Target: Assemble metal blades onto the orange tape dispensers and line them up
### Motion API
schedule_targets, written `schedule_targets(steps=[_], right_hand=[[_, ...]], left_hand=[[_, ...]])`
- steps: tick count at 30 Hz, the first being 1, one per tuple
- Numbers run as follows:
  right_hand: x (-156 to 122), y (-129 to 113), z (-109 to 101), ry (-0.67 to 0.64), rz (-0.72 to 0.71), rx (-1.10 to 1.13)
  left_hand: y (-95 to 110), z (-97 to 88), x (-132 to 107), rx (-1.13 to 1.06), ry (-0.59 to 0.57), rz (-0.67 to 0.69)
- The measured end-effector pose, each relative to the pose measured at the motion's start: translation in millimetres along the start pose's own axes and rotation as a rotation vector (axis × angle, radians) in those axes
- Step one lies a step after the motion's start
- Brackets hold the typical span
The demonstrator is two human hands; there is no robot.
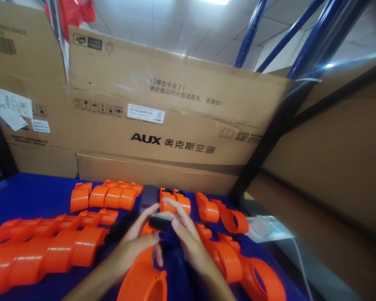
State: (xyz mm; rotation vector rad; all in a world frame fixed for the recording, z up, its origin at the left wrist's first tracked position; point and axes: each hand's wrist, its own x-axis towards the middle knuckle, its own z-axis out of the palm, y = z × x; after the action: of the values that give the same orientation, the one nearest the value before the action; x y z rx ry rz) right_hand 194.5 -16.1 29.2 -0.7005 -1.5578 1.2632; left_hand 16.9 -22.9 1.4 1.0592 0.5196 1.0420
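Observation:
Both hands meet at the middle of the blue surface [11, 194]. My left hand [138, 238] is closed around the left end of a small black flat piece [159, 223], its thumb below. From the other side, the fingers and thumb of my right hand [188, 234] pinch the same piece. Part of its outline is covered by my fingers. An orange plastic ring-shaped part [131, 282] lies just under my left hand. Behind the hands stands a dark phone-like rectangle [149, 196], with orange parts with black pieces on top [181, 202] beside it.
Rows of curved orange parts [59, 248] lie at the left, and several more orange rings [228, 259] at the right. A large cardboard box [175, 125] walls off the back. A black rack post [257, 152] and a clear bag [266, 228] with a white cord are at the right.

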Motion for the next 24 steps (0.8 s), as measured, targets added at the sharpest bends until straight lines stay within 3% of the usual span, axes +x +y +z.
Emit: schedule_targets(steps=[3, 6, 10, 19, 24], right_hand=[[-2, 0, 1, -0.097, 0.084, 0.106], [0, 6, 4, 0.01, 0.069, 0.118], [6, 15, 9, 0.144, 0.016, 0.016], [4, 13, 20, 0.194, -0.025, -0.093], [5, 13, 15, 0.18, -0.033, -0.172]], left_hand=[[0, 3.1, -3, -0.02, -0.024, -0.006], [1, 6.6, -7, -0.018, -0.036, -0.004], [6, 11.2, -9, -0.01, 0.036, -0.008], [5, 3.7, 0, 0.081, 0.11, -0.039], [8, 6.5, -2, 0.04, 0.166, -0.007]])
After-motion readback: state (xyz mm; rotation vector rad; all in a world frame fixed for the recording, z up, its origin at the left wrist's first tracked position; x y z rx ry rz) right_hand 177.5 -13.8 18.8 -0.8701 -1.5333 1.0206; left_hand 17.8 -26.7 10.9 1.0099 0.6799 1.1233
